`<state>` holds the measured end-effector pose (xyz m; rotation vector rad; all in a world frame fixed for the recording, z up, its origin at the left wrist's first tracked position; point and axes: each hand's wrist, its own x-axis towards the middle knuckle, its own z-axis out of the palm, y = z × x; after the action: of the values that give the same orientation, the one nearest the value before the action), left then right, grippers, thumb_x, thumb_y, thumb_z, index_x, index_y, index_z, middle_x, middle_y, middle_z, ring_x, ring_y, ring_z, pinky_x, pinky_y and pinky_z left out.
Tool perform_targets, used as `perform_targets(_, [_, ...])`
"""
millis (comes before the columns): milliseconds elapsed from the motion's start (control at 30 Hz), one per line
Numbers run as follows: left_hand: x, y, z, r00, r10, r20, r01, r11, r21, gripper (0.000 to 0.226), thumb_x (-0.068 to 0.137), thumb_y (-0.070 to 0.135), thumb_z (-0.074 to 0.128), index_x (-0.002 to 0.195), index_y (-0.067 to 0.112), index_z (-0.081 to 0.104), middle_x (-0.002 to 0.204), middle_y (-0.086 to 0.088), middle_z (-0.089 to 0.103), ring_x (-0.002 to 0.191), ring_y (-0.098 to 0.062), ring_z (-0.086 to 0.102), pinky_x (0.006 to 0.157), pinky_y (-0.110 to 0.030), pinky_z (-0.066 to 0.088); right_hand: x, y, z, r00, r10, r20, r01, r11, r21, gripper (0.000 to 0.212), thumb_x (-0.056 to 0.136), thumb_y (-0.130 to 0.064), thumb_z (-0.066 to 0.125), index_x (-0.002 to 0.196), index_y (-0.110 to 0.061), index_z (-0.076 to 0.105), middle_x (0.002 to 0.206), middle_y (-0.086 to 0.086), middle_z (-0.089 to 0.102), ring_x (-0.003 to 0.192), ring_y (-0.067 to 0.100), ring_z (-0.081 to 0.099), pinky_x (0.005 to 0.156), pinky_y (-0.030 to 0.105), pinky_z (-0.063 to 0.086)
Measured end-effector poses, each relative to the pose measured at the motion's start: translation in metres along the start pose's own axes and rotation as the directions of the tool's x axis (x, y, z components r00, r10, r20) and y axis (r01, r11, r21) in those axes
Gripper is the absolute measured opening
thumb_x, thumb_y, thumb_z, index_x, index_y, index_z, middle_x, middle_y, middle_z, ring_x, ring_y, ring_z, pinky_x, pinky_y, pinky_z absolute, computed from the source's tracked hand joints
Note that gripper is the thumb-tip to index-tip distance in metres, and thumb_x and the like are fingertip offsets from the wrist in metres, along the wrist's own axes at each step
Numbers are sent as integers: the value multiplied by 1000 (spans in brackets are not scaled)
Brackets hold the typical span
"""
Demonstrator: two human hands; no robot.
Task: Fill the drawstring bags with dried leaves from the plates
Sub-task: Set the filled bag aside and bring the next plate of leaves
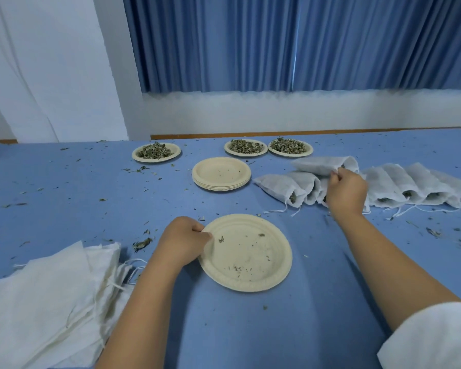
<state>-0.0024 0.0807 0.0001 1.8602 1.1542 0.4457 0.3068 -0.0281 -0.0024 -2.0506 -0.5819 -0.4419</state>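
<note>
A beige paper plate (246,258) with only leaf crumbs lies in front of me; my left hand (183,239) pinches its left rim. My right hand (346,194) grips a filled white drawstring bag (322,164) resting on top of a row of filled bags (285,186). More filled bags (421,186) lie to the right. Three plates heaped with dried leaves stand at the back: one at the left (156,152), two side by side (246,147) (290,148).
A stack of empty plates (221,173) sits mid-table. A pile of flat empty bags (51,302) lies at the front left. Loose leaf bits litter the blue tablecloth (64,195). Blue curtains and a white wall are behind the table.
</note>
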Motion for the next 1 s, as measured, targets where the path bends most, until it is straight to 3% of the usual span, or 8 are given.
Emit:
perform_targets(200, [1,3,1,991,-2,-137,-17,990,-139,16,89,12,63,74,6,66,76,-14,67,69,-28,61,71,-40,56,5,9,3,998,15,63,-11,997,-73,28,97,-4,42,72,2,52,71,21,52,69,29,46,60,34,28])
perform_targets(300, [4,3,2,982,-4,-190,-37,977,-210,6,89,14,65,87,13,71,84,-6,72,81,-24,68,83,-44,57,0,8,3,988,-56,141,75,988,-136,24,93,-4,45,69,-1,49,73,24,55,80,37,52,66,38,35])
perform_targets(400, [5,4,3,968,-8,-250,-59,964,-259,11,90,16,66,97,10,71,84,-4,71,72,-21,66,76,-38,57,-3,6,0,984,-103,142,124,981,-149,19,90,-6,48,71,-4,52,75,17,55,92,44,54,77,38,35])
perform_targets(600, [4,8,6,955,-45,-294,-84,908,-411,6,91,15,64,91,13,70,84,-11,73,62,-21,64,74,-42,59,-17,-1,-10,996,-91,-2,90,995,-30,32,89,-9,56,120,-3,66,123,19,58,120,36,46,94,24,29])
perform_targets(733, [8,8,8,941,-83,-327,-94,867,-489,6,92,14,63,93,11,68,84,-10,71,62,-18,63,66,-36,60,-31,-17,-11,997,-72,16,70,993,96,19,90,-10,57,105,-7,68,106,10,61,98,22,56,78,20,34])
perform_targets(800, [13,7,9,934,-107,-342,-99,840,-533,6,92,15,64,93,10,68,82,-6,71,65,-15,64,56,-25,57,-40,-30,-8,982,-53,182,27,990,139,15,91,-17,55,92,-9,68,80,-1,64,69,8,55,65,25,38])
perform_targets(867, [19,7,9,927,-123,-356,-106,822,-560,7,91,15,65,95,9,69,84,-6,71,69,-16,65,64,-29,58,-49,-44,-3,929,-46,368,-22,984,177,31,94,-27,51,81,-4,67,62,-2,65,48,4,51,56,25,38])
perform_targets(1000, [39,12,5,914,-119,-387,-123,828,-546,6,91,15,66,90,10,68,75,-2,69,54,-7,64,61,-28,56,-58,-75,8,798,-14,602,-215,927,308,31,95,-32,53,80,-9,67,57,1,67,39,9,54,38,20,39])
